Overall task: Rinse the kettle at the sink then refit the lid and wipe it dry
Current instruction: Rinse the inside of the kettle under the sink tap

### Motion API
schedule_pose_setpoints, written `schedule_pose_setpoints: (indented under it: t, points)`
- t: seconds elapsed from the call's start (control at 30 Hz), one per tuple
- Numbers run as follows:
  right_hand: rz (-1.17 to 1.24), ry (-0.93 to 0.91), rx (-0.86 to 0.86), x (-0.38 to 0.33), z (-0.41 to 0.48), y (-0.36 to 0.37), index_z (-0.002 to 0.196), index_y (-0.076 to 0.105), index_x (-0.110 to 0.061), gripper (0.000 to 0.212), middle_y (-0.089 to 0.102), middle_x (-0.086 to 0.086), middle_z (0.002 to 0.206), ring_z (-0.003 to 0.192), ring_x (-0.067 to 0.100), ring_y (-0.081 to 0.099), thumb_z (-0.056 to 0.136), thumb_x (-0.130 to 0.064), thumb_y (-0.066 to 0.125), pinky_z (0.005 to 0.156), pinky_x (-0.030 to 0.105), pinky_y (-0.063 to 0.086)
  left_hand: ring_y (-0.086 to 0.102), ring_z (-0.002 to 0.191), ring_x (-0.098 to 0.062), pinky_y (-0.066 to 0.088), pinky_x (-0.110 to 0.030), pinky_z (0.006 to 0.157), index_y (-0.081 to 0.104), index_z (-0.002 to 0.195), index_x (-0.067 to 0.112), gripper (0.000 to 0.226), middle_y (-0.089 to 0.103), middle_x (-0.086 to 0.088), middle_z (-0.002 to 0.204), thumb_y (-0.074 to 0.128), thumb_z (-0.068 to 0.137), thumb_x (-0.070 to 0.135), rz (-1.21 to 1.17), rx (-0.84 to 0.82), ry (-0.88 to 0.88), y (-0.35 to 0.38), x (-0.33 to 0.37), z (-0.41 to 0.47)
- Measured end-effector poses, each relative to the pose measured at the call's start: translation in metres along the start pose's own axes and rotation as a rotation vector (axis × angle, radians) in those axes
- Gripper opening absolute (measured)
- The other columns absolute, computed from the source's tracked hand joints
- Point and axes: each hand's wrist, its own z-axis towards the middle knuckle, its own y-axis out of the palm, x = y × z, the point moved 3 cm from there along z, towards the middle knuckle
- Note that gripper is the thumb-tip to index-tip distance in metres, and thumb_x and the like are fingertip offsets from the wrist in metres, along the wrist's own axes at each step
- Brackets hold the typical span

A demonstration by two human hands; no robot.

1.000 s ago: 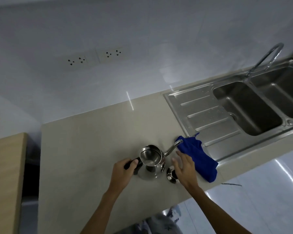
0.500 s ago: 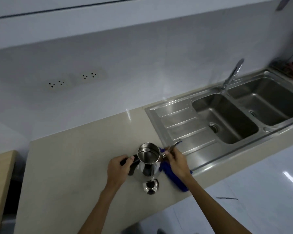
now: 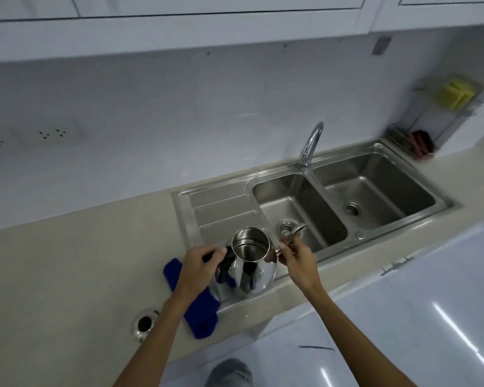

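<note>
Lid (image 3: pixel 145 324) lies on the table, near left, beside the blue cloth (image 3: pixel 200 308). Left hand (image 3: pixel 200 265) clamps the black handle. Polished steel kettle (image 3: pixel 250 263), open-topped, is apparently held above the drainboard. Right hand (image 3: pixel 298 256) pinches the thin spout.

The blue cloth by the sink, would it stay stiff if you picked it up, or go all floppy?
Probably floppy: the blue cloth lies limp and rumpled on the counter, one end folded over. It looks soft and likely light. It shouldn't roll or tip, but pushing it would probably bunch it up rather than slide it neatly.
</note>
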Motion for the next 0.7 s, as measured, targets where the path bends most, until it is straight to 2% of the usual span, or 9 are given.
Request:
schedule_pose_setpoints:
  t: [0.1,0.2,0.27,0.33,0.4,0.53,0.6,0.63,0.7]
  points:
    - [0.007,0.009,-0.008,0.008,0.029,-0.030,0.105,0.067,-0.024,0.013,0.076,0.003,0.097,0.088,0.018,0.075,0.096,-0.030,0.061,0.085,0.047,0.061,0.044,0.046,-0.009,0.037,-0.023,0.049,0.052,0.050,0.025,0.047,0.046,0.006,0.046,0.061,0.097,0.026,-0.025,-0.015,-0.033,0.033,0.006,0.020]
    - [0.035,0.013,-0.039,0.014,0.063,-0.050,0.104,0.068,-0.029,0.011,0.075,0.000,0.102,0.093,0.016,0.075,0.095,-0.029,0.062,0.087,0.047,0.061,0.046,0.043,-0.012,0.039,-0.023,0.046,0.059,0.062,0.003,0.043,0.049,0.002,0.046,0.061,0.099,0.023,-0.059,-0.009,-0.098,0.061,0.007,0.041]
    - [0.044,0.022,-0.063,0.015,0.085,-0.059,0.103,0.068,-0.029,0.011,0.075,0.001,0.102,0.095,0.017,0.075,0.095,-0.024,0.062,0.087,0.047,0.061,0.050,0.044,-0.013,0.041,-0.024,0.047,0.061,0.069,-0.007,0.046,0.054,-0.004,0.046,0.060,0.099,0.028,-0.060,-0.003,-0.132,0.077,0.007,0.053]
    - [0.084,0.066,-0.059,0.013,0.101,-0.065,0.101,0.068,-0.027,0.012,0.075,0.005,0.103,0.096,0.021,0.074,0.096,-0.019,0.061,0.088,0.047,0.061,0.056,0.048,-0.017,0.044,-0.024,0.050,0.068,0.073,-0.004,0.047,0.059,-0.013,0.052,0.059,0.098,0.036,-0.053,-0.012,-0.171,0.091,0.007,0.063]
    - [0.130,0.093,-0.063,0.009,0.117,-0.071,0.102,0.067,-0.022,0.012,0.074,0.009,0.104,0.094,0.021,0.074,0.097,-0.015,0.060,0.086,0.043,0.061,0.059,0.051,-0.016,0.045,-0.018,0.051,0.069,0.071,0.002,0.046,0.063,-0.013,0.056,0.055,0.101,0.035,-0.037,-0.048,-0.212,0.104,0.010,0.074]
    - [0.146,0.161,-0.055,0.011,0.155,-0.082,0.118,0.063,-0.008,0.021,0.071,0.009,0.095,0.082,0.020,0.068,0.099,-0.011,0.056,0.080,0.041,0.059,0.055,0.045,-0.011,0.039,-0.011,0.047,0.065,0.071,-0.014,0.065,0.065,-0.016,0.056,0.048,0.104,0.039,-0.011,-0.152,-0.296,0.140,0.014,0.096]
    - [0.099,0.159,-0.053,0.013,0.179,-0.088,0.116,0.065,-0.007,0.020,0.068,0.012,0.093,0.075,0.014,0.064,0.099,-0.010,0.057,0.067,0.022,0.058,0.051,0.040,-0.010,0.037,-0.011,0.043,0.064,0.065,-0.011,0.068,0.060,-0.013,0.051,0.047,0.103,0.042,-0.043,-0.157,-0.347,0.161,0.014,0.105]
    - [0.063,0.144,-0.064,0.013,0.192,-0.091,0.114,0.065,-0.007,0.018,0.068,0.011,0.095,0.073,0.011,0.063,0.098,-0.009,0.057,0.059,0.012,0.052,0.050,0.038,-0.009,0.036,-0.012,0.042,0.064,0.062,-0.006,0.066,0.058,-0.010,0.048,0.047,0.103,0.043,-0.070,-0.137,-0.372,0.171,0.014,0.109]
    - [-0.002,0.122,-0.109,0.017,0.217,-0.095,0.114,0.066,-0.009,0.018,0.070,0.009,0.098,0.074,0.006,0.063,0.098,-0.011,0.057,0.055,0.004,0.046,0.048,0.036,-0.009,0.035,-0.013,0.040,0.063,0.062,0.002,0.060,0.055,-0.004,0.044,0.049,0.101,0.045,-0.127,-0.082,-0.399,0.190,0.012,0.118]
